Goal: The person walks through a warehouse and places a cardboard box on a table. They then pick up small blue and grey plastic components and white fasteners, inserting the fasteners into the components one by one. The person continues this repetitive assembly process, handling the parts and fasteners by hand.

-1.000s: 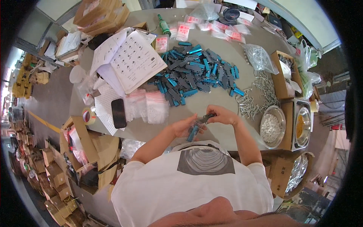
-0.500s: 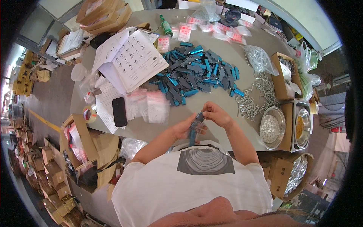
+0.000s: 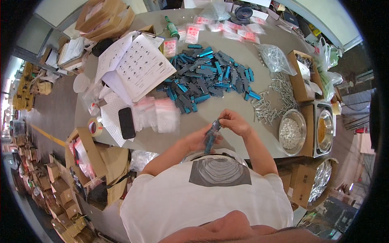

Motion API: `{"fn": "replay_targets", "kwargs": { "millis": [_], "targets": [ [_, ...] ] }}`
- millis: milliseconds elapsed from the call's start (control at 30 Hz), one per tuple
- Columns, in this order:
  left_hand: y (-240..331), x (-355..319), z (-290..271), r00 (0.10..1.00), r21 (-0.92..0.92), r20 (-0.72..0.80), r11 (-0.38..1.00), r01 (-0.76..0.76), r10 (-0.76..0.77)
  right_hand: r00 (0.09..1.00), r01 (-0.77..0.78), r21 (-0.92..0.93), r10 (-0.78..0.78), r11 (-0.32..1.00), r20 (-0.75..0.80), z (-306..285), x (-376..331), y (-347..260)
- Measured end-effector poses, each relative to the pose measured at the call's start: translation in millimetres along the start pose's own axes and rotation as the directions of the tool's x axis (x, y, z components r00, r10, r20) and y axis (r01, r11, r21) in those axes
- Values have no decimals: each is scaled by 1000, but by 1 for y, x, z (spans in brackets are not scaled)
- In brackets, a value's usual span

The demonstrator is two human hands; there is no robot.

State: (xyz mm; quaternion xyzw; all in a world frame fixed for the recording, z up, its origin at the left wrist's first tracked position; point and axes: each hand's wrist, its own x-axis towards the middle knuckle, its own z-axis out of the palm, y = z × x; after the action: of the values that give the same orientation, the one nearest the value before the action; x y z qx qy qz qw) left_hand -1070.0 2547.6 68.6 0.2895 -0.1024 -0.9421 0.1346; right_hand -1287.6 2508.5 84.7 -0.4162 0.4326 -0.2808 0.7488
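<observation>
Blue and dark parts [image 3: 209,141], in what seemed a clear bag, were held near the table's front edge by the left hand [image 3: 197,139], its fingers partly curled. Their upper end was pinched by the right hand [image 3: 234,122], thumb and fingertips drawn together. Beyond, similar parts [image 3: 206,77] were heaped on the grey table [image 3: 243,107], between flat bags [image 3: 167,116] and metal screws [image 3: 265,107].

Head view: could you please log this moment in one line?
left hand: holding blue-grey pieces | right hand: at their upper end | beyond: pile of similar pieces
</observation>
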Motion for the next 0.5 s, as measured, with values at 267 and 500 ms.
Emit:
{"fn": "replay_targets", "kwargs": {
  "millis": [267,500],
  "targets": [
    [0,5,-2,999,-65,35,998,24,-22,997,50,-241,-35,969,68,18,-3,-9],
    [3,-8,5,995,1,101,1000,-22,22,995,96,-343,-77,934,69,-1,-3,-17]
  ]
}}
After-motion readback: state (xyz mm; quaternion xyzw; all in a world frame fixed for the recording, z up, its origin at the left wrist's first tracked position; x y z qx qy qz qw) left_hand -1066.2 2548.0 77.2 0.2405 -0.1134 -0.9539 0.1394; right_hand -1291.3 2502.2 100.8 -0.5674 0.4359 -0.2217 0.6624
